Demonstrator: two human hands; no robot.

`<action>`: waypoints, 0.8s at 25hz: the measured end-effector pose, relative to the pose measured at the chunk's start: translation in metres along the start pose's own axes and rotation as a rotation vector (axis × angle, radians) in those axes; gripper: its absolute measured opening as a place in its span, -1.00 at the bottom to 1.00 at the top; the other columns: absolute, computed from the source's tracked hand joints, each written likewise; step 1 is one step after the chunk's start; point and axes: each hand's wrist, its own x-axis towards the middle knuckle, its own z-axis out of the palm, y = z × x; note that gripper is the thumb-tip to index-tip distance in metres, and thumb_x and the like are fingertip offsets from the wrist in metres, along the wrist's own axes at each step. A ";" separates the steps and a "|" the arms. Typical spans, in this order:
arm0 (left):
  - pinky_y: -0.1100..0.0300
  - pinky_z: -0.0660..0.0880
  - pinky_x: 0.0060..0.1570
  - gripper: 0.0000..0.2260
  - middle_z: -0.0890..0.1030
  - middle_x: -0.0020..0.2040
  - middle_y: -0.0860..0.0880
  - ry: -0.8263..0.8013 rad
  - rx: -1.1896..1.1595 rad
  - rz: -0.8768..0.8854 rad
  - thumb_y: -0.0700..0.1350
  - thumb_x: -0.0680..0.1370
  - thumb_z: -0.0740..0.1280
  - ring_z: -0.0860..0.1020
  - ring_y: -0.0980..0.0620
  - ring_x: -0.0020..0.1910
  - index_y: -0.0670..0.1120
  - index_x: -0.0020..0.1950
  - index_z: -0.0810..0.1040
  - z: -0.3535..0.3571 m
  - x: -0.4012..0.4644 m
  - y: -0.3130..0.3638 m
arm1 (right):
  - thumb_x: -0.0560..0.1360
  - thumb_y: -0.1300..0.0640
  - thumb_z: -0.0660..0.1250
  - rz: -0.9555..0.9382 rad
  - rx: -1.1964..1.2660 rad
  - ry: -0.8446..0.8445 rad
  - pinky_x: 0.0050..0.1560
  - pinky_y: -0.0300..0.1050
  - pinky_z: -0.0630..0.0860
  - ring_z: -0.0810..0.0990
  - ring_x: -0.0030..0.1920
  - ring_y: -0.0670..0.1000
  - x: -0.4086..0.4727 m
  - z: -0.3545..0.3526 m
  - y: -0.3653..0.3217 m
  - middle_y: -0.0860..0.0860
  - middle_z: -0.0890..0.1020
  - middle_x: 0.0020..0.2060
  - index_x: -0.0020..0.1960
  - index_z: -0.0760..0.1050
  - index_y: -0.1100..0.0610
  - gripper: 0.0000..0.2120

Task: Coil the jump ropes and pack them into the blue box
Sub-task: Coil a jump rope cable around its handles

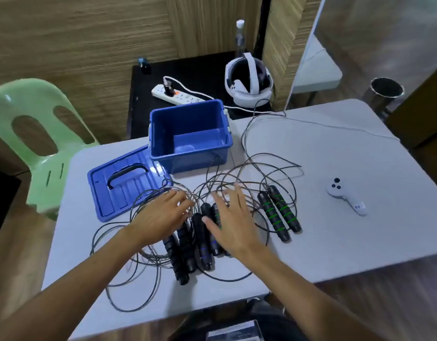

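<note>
Several black jump-rope handles lie side by side on the white table (335, 148): a plain black pair (181, 257), a blue-ringed pair (204, 244) and a green-ringed pair (278, 215) at the right. Their thin black cords (266, 168) sprawl in tangled loops across the table. The blue box (188, 134) stands uncovered with nothing inside, behind the ropes. My left hand (160, 217) hovers with fingers spread over the left handles and cords. My right hand (229, 217) is spread over the blue-ringed handles. Neither hand grips anything.
The blue lid (124, 183) lies flat left of the box, cords overlapping its corner. A white controller (345, 195) rests at the right. Behind the table a black stand holds a power strip (175, 94) and a white headset (248, 80). A green chair (38, 134) stands left.
</note>
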 end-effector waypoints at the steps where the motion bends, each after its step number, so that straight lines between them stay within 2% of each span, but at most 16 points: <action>1: 0.11 0.49 -0.13 -0.70 0.52 -0.01 -0.03 -0.038 -0.013 0.061 -0.15 0.44 0.43 0.49 -0.06 -0.06 -0.07 0.16 0.52 0.003 -0.003 -0.003 | 0.55 -0.19 0.26 -0.035 -0.024 0.010 0.35 0.16 0.37 0.26 0.38 0.20 -0.006 0.005 -0.007 0.15 0.41 0.27 0.40 0.37 0.10 -0.47; 3: 0.11 0.50 -0.08 -0.60 0.51 0.04 -0.04 -0.172 -0.049 0.164 -0.21 0.36 0.34 0.49 -0.07 0.00 -0.09 0.20 0.51 0.012 -0.013 -0.012 | 0.54 -0.21 0.25 -0.031 -0.052 -0.054 0.22 0.10 0.43 0.35 0.22 0.17 -0.018 0.021 -0.024 0.12 0.41 0.20 0.40 0.34 0.10 -0.44; 6: 0.01 0.48 0.14 -0.39 0.45 0.27 -0.09 -0.374 -0.060 0.279 -0.09 0.30 0.26 0.44 -0.10 0.20 -0.09 0.37 0.38 0.029 -0.024 -0.026 | 0.52 -0.30 0.26 0.144 -0.023 -0.292 0.26 0.05 0.39 0.29 0.33 0.18 -0.035 0.052 -0.059 0.13 0.31 0.33 0.51 0.17 0.12 -0.25; 8: -0.01 0.40 0.27 -0.31 0.39 0.38 -0.13 -0.440 -0.002 0.348 0.02 0.31 0.28 0.39 -0.14 0.32 -0.09 0.44 0.30 0.040 -0.031 -0.034 | 0.47 -0.34 0.29 0.256 -0.073 -0.346 0.26 0.08 0.36 0.25 0.38 0.20 -0.038 0.071 -0.078 0.13 0.27 0.38 0.53 0.12 0.13 -0.17; 10: -0.01 0.37 0.29 -0.25 0.36 0.41 -0.16 -0.494 0.033 0.390 0.05 0.31 0.35 0.37 -0.18 0.36 -0.13 0.47 0.28 0.049 -0.035 -0.038 | 0.42 -0.36 0.34 0.343 -0.129 -0.331 0.25 0.12 0.36 0.27 0.37 0.21 -0.038 0.087 -0.097 0.13 0.29 0.38 0.49 0.17 0.15 -0.13; 13: -0.03 0.40 0.23 -0.25 0.40 0.36 -0.14 -0.479 0.066 0.409 0.08 0.30 0.38 0.40 -0.18 0.30 -0.14 0.43 0.32 0.059 -0.034 -0.041 | 0.36 -0.33 0.41 0.417 -0.225 -0.267 0.22 0.12 0.36 0.32 0.31 0.21 -0.039 0.108 -0.108 0.13 0.35 0.32 0.45 0.22 0.19 -0.11; 15: -0.04 0.45 0.11 -0.29 0.45 0.27 -0.14 -0.454 0.089 0.435 0.08 0.26 0.41 0.46 -0.19 0.19 -0.15 0.36 0.38 0.066 -0.034 -0.040 | 0.35 -0.28 0.42 0.438 -0.300 -0.232 0.18 0.11 0.36 0.37 0.24 0.20 -0.040 0.121 -0.115 0.14 0.38 0.27 0.44 0.22 0.21 -0.13; 18: -0.01 0.48 -0.12 -0.44 0.52 0.08 -0.15 -0.389 0.105 0.461 0.08 0.25 0.43 0.50 -0.16 -0.03 -0.17 0.16 0.46 0.075 -0.038 -0.038 | 0.37 -0.17 0.43 0.452 -0.393 -0.210 0.11 0.09 0.37 0.41 0.12 0.15 -0.038 0.134 -0.124 0.13 0.41 0.18 0.37 0.27 0.21 -0.26; 20: 0.02 0.46 -0.20 -0.49 0.54 -0.03 -0.12 -0.357 0.117 0.464 0.08 0.25 0.44 0.51 -0.13 -0.12 -0.16 0.09 0.50 0.079 -0.042 -0.037 | 0.39 -0.06 0.43 0.460 -0.437 -0.224 0.02 0.05 0.36 0.43 0.05 0.12 -0.037 0.139 -0.126 0.11 0.46 0.10 0.28 0.31 0.18 -0.40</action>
